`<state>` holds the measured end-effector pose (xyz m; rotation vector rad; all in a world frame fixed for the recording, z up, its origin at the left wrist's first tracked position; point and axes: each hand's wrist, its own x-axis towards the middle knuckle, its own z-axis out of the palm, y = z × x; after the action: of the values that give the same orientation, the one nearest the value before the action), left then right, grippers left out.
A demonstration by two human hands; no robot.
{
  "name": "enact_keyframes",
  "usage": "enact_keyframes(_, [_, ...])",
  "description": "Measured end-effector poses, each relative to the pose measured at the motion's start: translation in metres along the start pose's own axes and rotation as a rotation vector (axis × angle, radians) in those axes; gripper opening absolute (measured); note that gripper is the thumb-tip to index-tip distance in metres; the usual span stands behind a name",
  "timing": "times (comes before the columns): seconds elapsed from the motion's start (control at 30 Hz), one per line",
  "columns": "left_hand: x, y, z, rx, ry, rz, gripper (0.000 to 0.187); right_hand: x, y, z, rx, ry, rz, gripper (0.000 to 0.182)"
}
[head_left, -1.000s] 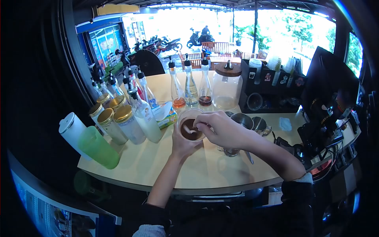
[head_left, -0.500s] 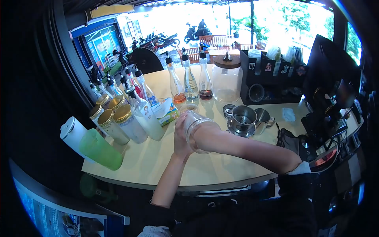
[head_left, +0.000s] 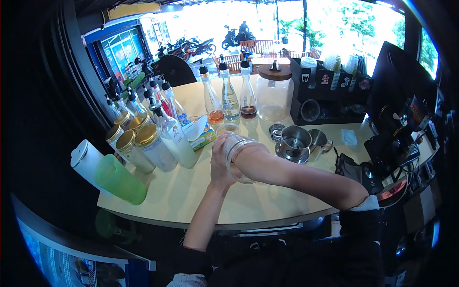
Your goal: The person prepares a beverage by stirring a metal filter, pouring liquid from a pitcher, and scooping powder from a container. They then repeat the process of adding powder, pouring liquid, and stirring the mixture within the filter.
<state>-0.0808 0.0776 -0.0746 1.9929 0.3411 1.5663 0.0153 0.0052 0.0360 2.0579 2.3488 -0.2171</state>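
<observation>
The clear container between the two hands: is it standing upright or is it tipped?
Tipped. The clear container leans with its open mouth turned toward the camera, and the left hand holds its side.

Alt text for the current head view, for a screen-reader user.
Left hand holds a tilted clear container as the right forearm reaches into its mouth above a pale counter. Gold-lidded jars stand left, pump bottles beyond, metal cups right.

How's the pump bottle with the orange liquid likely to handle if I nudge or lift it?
Tall and slim-necked, the pump bottle might tip if pushed near its black pump. With liquid only near the bottom, it's probably fairly light. Looking smooth, it may slip.
</observation>
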Motion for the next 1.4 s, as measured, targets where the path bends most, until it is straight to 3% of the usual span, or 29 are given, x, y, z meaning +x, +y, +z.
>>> enact_keyframes(0.07, [0.003, 0.004, -0.001, 0.136, 0.001, 0.107, 0.102, -0.016, 0.001, -0.005, -0.045, 0.125, -0.133, 0.033])
enact_keyframes(0.17, [0.002, 0.0, -0.003, 0.163, -0.022, 0.097, 0.101, -0.031, -0.002, -0.021, -0.071, 0.094, -0.195, 0.021])
enact_keyframes(0.3, [0.003, 0.011, -0.004, 0.226, -0.026, 0.115, 0.101, -0.039, 0.001, -0.027, 0.025, 0.155, -0.262, 0.017])
enact_keyframes(0.37, [0.0, 0.008, -0.002, 0.098, -0.013, -0.012, 0.1, -0.048, 0.0, -0.038, 0.048, 0.147, -0.285, 0.014])
enact_keyframes(0.47, [0.003, 0.005, -0.003, 0.27, 0.02, 0.052, 0.1, -0.054, -0.001, -0.048, 0.085, 0.161, -0.261, 0.012])
enact_keyframes(0.7, [0.003, 0.004, 0.0, 0.296, 0.059, 0.021, 0.096, -0.069, 0.004, -0.071, 0.154, 0.202, -0.169, 0.019])
enact_keyframes(0.97, [0.003, 0.004, -0.001, 0.342, 0.029, -0.12, 0.096, -0.069, 0.02, -0.073, 0.293, 0.19, -0.069, 0.023])
enact_keyframes(1.4, [0.005, 0.007, -0.001, 0.266, 0.065, -0.132, 0.098, -0.076, 0.035, -0.073, 0.379, 0.291, -0.157, 0.018])
